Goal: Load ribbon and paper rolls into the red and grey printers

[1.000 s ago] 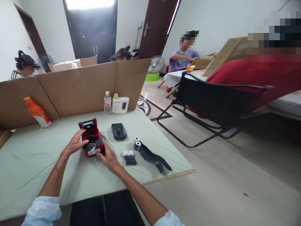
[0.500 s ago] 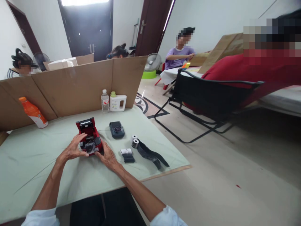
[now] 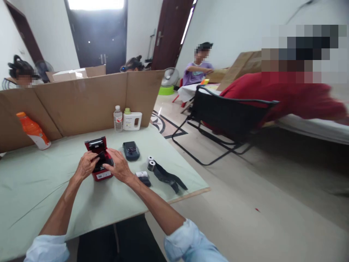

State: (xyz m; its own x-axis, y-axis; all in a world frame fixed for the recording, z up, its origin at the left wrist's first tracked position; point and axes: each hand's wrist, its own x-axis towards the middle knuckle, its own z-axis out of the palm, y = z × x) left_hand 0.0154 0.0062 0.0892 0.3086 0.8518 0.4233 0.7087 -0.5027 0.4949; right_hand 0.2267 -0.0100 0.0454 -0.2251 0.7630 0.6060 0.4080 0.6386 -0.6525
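Observation:
A small red and black receipt printer (image 3: 103, 176) stands on the cloth-covered table with its lid (image 3: 96, 143) raised. My left hand (image 3: 86, 165) is at its left side, fingers closed and reaching into the paper bay at a small dark piece that I cannot make out. On the opposite side, my right hand (image 3: 119, 166) grips the printer's right wall, thumb over the bay. Right of the hands lies a dark portable printer (image 3: 131, 150). Nearer the table's right edge are a paper roll (image 3: 152, 165) with long black strips (image 3: 166, 178) and a white roll (image 3: 141, 174) beside black wrapping.
A cardboard screen (image 3: 87, 102) borders the table's far side. Before it stand an orange bottle (image 3: 33, 130), a water bottle (image 3: 118, 119) and a white jug (image 3: 132, 120). A black folding chair (image 3: 231, 116) holds a person in red; other people sit farther back.
My left hand has moved from the printer's side into its bay. My right hand has shifted up along the right wall. The printer has turned, so its front label now faces me.

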